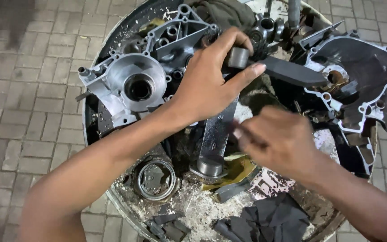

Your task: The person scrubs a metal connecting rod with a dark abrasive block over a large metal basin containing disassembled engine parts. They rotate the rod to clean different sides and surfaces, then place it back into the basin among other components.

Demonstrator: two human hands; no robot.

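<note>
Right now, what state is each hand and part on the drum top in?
left hand: gripping the cylindrical end of the flat steel tool
right hand: blurred, beside the tool's shaft; grip unclear
flat steel tool: upright on its round base
silver engine casing: bare, lying open side up
dark engine cover: lying flat, detached

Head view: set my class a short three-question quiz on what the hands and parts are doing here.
1. True or false: the left hand grips the top of the flat metal tool.
2. Which side of the left hand is the silver casing on: A left, B right?
3. What does the surface sit on?

Key
1. True.
2. A; the dark cover lies right.
3. Brick paving.
The right hand is blurred; its grip is unclear.
</note>
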